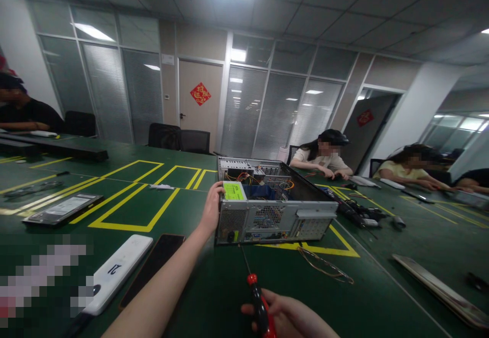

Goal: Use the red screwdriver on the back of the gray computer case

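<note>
An open computer case [317, 221] lies on the green table, its back panel toward me and its cables and inner parts showing. At its left corner sits a power supply [234, 191] with a bright green label. My left hand [211, 208] grips that corner, with its fingers over the upper edge beside the label. Low in front of the case, my right hand [286, 311] holds a screwdriver [260, 305] with a red and black handle. The shaft points up toward the bottom edge of the back panel; I cannot tell whether the tip touches it.
Left of my arm lie a dark phone [153, 269], a white device marked 21 [118, 272] and a hard drive [64, 209]. A thin wire-like loop [324, 265], black cables [359, 213] and a long flat object [439, 287] lie rightward. Several people sit around the table.
</note>
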### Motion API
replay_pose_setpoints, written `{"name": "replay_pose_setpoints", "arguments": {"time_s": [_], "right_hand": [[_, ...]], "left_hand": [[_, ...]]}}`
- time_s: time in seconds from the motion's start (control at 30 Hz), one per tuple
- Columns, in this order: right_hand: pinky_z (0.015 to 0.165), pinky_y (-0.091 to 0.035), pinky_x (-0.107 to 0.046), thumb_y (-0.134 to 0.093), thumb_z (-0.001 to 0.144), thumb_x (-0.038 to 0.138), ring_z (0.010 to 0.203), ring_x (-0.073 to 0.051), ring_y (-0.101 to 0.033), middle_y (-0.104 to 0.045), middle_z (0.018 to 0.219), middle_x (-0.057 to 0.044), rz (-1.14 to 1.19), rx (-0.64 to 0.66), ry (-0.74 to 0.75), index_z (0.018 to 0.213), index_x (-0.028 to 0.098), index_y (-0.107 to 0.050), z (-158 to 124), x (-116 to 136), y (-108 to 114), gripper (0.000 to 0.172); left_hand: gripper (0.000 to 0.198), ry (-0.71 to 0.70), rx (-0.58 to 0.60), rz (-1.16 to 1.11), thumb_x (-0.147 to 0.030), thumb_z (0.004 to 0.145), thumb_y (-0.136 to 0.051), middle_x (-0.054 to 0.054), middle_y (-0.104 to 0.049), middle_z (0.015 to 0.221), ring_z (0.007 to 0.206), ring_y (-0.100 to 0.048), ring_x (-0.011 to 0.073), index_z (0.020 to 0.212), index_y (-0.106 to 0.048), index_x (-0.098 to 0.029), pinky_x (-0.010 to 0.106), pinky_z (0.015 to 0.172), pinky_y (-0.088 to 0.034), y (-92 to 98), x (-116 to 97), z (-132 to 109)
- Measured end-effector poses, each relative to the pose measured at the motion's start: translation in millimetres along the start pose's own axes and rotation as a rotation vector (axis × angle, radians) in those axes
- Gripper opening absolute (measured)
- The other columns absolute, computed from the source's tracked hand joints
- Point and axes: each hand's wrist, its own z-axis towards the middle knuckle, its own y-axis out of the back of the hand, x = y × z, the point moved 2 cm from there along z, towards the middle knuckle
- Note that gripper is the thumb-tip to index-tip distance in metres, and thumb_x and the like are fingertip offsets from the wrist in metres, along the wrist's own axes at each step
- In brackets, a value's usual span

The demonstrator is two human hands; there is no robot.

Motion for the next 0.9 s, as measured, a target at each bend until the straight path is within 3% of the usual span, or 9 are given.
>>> {"name": "replay_pose_setpoints", "arguments": {"time_s": [0.1,0.27,0.43,0.53,0.6,0.67,0.73,0.83,0.9], "right_hand": [[0.078,-0.046,-0.030,-0.069,0.063,0.005,0.088,-0.019,-0.071,-0.070,0.118,-0.016,-0.046,0.019,0.011,0.131,0.019,-0.045,-8,4,-3,0.073],[0.082,-0.045,-0.033,-0.089,0.056,0.021,0.092,-0.022,-0.070,-0.070,0.112,-0.013,-0.206,0.007,0.037,0.144,0.021,-0.032,-11,7,3,0.105],[0.080,-0.046,-0.026,-0.095,0.043,0.028,0.097,-0.019,-0.065,-0.068,0.100,-0.006,-0.414,-0.270,0.123,0.113,0.014,-0.061,2,1,17,0.080],[0.058,-0.044,-0.020,-0.090,0.049,0.045,0.075,-0.013,-0.065,-0.065,0.086,0.001,-0.296,-0.356,0.130,0.105,0.019,-0.060,11,-5,21,0.069],[0.043,-0.031,-0.018,-0.085,0.053,0.054,0.055,-0.009,-0.059,-0.064,0.077,0.003,-0.253,-0.328,0.081,0.103,0.023,-0.056,17,-8,20,0.066],[0.038,-0.020,-0.017,-0.084,0.053,0.056,0.042,-0.005,-0.050,-0.066,0.073,0.003,-0.260,-0.261,0.057,0.103,0.023,-0.053,21,-11,17,0.067],[0.037,-0.016,-0.017,-0.085,0.052,0.056,0.037,-0.004,-0.044,-0.067,0.070,0.002,-0.268,-0.211,0.053,0.108,0.023,-0.052,23,-13,14,0.073],[0.043,-0.031,-0.018,-0.083,0.058,0.054,0.045,-0.008,-0.055,-0.070,0.072,-0.001,-0.235,-0.177,0.069,0.115,0.020,-0.052,18,-12,10,0.073],[0.059,-0.045,-0.023,-0.080,0.062,0.039,0.063,-0.012,-0.065,-0.073,0.082,-0.005,-0.176,-0.117,0.078,0.122,0.019,-0.051,9,-9,6,0.069]], "left_hand": [[0.045,0.000,-0.005,0.003,-0.054,0.097,-0.026,0.008,-0.055,0.134,0.130,-0.049,0.0211,0.096,-0.058,-0.023,0.040,0.115,-0.036,0.0,0,0],[0.046,0.003,-0.005,0.022,-0.053,0.098,-0.026,0.009,-0.055,0.134,0.130,-0.050,0.0214,0.097,-0.059,-0.022,0.041,0.114,-0.037,-0.2,1,0],[0.047,0.000,-0.006,0.020,-0.054,0.097,-0.024,0.009,-0.055,0.133,0.130,-0.049,0.0215,0.097,-0.058,-0.022,0.042,0.114,-0.036,-0.4,1,0],[0.047,0.003,-0.004,0.022,-0.056,0.097,-0.025,0.009,-0.055,0.133,0.130,-0.049,0.0218,0.096,-0.058,-0.022,0.042,0.114,-0.036,-0.6,1,0],[0.048,0.004,-0.004,0.026,-0.056,0.096,-0.024,0.009,-0.055,0.134,0.131,-0.049,0.0218,0.096,-0.058,-0.022,0.042,0.114,-0.035,-0.6,2,0],[0.049,0.001,-0.004,0.023,-0.057,0.096,-0.024,0.009,-0.055,0.133,0.130,-0.049,0.0219,0.097,-0.058,-0.023,0.042,0.115,-0.035,-0.4,2,0],[0.048,-0.001,-0.004,0.020,-0.057,0.096,-0.025,0.009,-0.056,0.133,0.130,-0.049,0.0218,0.097,-0.059,-0.023,0.041,0.115,-0.035,-0.2,1,0],[0.047,0.004,-0.008,0.024,-0.055,0.097,-0.025,0.008,-0.056,0.133,0.130,-0.049,0.0215,0.097,-0.059,-0.023,0.041,0.115,-0.035,0.3,0,0],[0.047,0.007,-0.007,0.022,-0.055,0.097,-0.025,0.008,-0.056,0.134,0.131,-0.049,0.0214,0.097,-0.059,-0.023,0.041,0.115,-0.035,0.5,0,0]]}}
